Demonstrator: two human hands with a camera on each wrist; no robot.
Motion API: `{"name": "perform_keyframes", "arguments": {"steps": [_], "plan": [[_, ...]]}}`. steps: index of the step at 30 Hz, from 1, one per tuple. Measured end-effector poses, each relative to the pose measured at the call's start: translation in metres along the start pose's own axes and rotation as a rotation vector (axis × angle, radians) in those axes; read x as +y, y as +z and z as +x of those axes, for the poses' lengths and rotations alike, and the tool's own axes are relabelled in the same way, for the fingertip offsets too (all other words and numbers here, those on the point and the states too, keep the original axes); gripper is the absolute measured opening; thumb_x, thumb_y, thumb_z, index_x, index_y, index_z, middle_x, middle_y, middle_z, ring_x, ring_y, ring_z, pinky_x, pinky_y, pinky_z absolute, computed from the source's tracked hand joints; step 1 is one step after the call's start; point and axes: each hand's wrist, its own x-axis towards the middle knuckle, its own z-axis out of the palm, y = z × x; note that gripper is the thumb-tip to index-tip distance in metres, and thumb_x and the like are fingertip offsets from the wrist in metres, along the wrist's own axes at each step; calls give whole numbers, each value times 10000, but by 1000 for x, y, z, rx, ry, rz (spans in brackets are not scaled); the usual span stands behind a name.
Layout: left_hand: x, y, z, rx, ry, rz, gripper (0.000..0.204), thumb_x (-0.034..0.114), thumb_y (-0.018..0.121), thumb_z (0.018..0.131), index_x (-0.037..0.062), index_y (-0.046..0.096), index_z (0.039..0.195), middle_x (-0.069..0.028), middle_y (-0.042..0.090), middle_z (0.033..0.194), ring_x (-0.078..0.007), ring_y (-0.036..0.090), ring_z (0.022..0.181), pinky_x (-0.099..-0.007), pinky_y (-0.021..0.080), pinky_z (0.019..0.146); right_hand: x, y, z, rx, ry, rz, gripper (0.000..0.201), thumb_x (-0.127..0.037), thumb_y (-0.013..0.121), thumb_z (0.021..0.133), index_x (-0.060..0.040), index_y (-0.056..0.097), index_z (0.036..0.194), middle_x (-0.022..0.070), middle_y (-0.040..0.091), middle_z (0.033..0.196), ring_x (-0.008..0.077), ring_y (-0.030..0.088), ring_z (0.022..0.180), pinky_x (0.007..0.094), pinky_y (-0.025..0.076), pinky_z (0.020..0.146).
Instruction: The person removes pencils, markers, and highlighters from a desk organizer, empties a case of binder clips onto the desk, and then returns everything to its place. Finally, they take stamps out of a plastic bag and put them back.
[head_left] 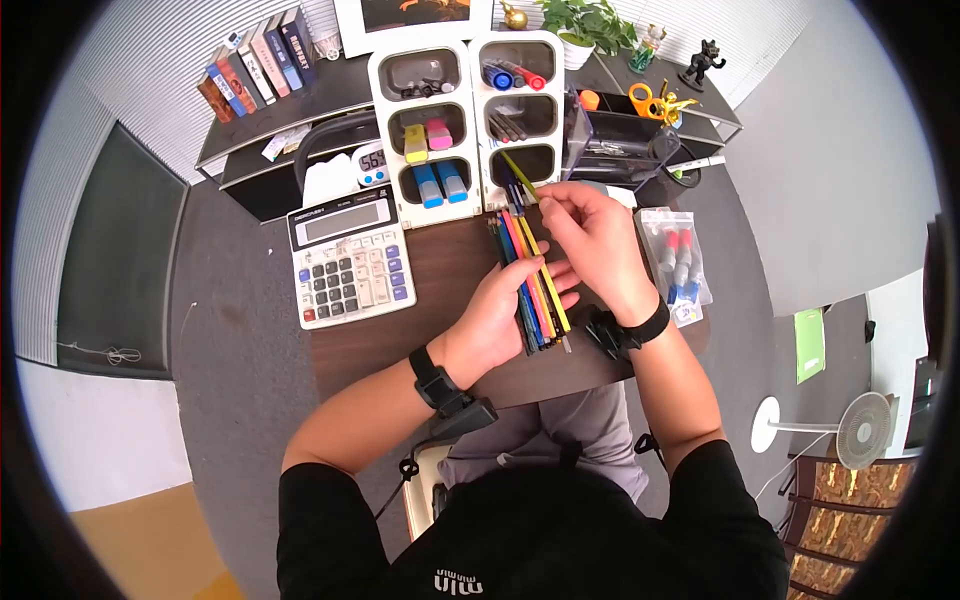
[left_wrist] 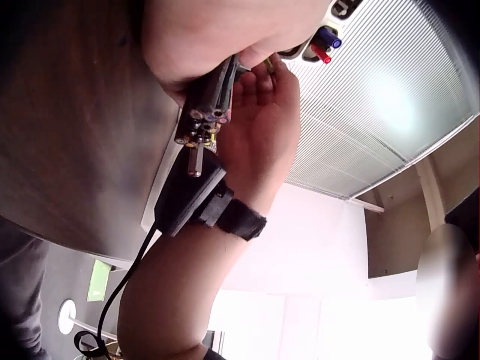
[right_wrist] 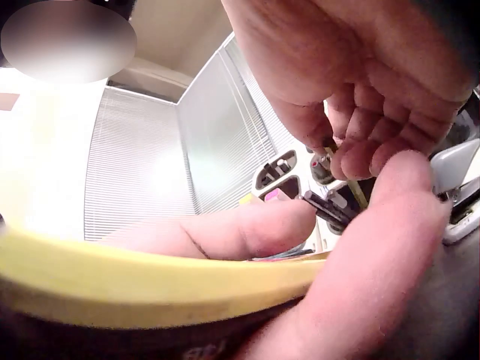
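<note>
My left hand (head_left: 490,318) grips a bundle of coloured pencils (head_left: 541,300) slantwise over the front of the desk. Their ends (left_wrist: 206,124) poke out below that hand in the left wrist view. Between thumb and fingers my right hand (head_left: 605,235) pinches one yellow-green pencil (head_left: 521,177). It slants up and left, its far end overlapping the lower right compartment of a white organizer (head_left: 473,130). A few dark pencils (head_left: 516,195) show at that compartment's mouth. In the right wrist view, left-hand fingers (right_wrist: 375,262) lie below the right hand.
Left of the organizer lies a calculator (head_left: 345,262). The organizer's other compartments hold highlighters (head_left: 440,185), markers (head_left: 513,76) and small dark items. To the right are a clear bag (head_left: 676,262) of red- and blue-ended items and a dark desk caddy (head_left: 620,135) with orange scissors (head_left: 645,100).
</note>
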Motion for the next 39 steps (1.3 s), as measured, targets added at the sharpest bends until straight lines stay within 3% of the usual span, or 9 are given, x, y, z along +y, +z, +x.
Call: {"name": "perform_keyframes", "arguments": {"steps": [5, 8, 11, 22, 27, 32, 34, 39], "plan": [[1, -1, 0, 4, -1, -1, 443, 239, 537, 1070, 47, 469, 1463, -172, 617, 1367, -292, 622, 1279, -468, 516, 1118, 10, 8, 7, 0, 5, -20, 266, -171, 658, 1018, 32, 723, 1178, 93, 733, 809, 146, 736, 689, 287, 578, 635], [1, 1, 0, 9, -3, 2, 435, 242, 537, 1070, 45, 473, 1453, -172, 620, 1359, -291, 629, 1267, -466, 519, 1117, 18, 8, 6, 130, -151, -148, 262, -172, 660, 1020, 34, 724, 1169, 100, 739, 817, 143, 724, 669, 286, 577, 626], [0, -1, 1, 6, -3, 0, 439, 247, 537, 1069, 43, 472, 1452, -172, 621, 1351, -289, 635, 1256, -465, 519, 1118, 6, 8, 2, 64, -5, -65, 252, -175, 673, 1015, 30, 732, 1150, 98, 743, 817, 137, 715, 661, 285, 578, 628], [-1, -3, 3, -8, 9, 4, 461, 259, 531, 1069, 28, 473, 1464, -178, 618, 1354, -296, 634, 1256, -460, 511, 1127, 7, 6, 0, 49, 9, 26, 271, -183, 704, 999, 43, 729, 1147, 115, 747, 815, 149, 732, 697, 299, 582, 632], [0, -6, 4, 11, -6, -28, 440, 263, 545, 1065, 71, 491, 1457, -173, 611, 1387, -305, 622, 1277, -468, 529, 1080, -2, -9, -51, 97, -77, -20, 231, -127, 739, 956, 21, 736, 1134, 125, 731, 830, 171, 727, 722, 304, 576, 667], [1, -5, 1, 29, -14, -91, 434, 222, 602, 1041, 106, 504, 1448, -176, 605, 1380, -309, 595, 1303, -480, 511, 1098, 6, -17, -109, -11, 98, -38, 244, -56, 744, 942, -20, 713, 1181, 72, 717, 830, 111, 659, 704, 280, 541, 665], [0, -4, 1, 29, -12, -75, 433, 215, 604, 1040, 105, 506, 1447, -182, 597, 1387, -309, 591, 1306, -479, 500, 1113, 18, -13, -120, -11, 107, 112, 280, -31, 724, 956, -19, 688, 1233, 49, 715, 846, 89, 659, 734, 269, 544, 684], [-1, 0, -1, 31, -38, -8, 442, 227, 562, 1064, 109, 491, 1484, -199, 576, 1437, -318, 579, 1336, -486, 499, 1120, 19, -14, -120, -8, 98, 141, 274, -1, 679, 976, -13, 678, 1250, 40, 714, 868, 78, 658, 757, 249, 540, 705]]}}
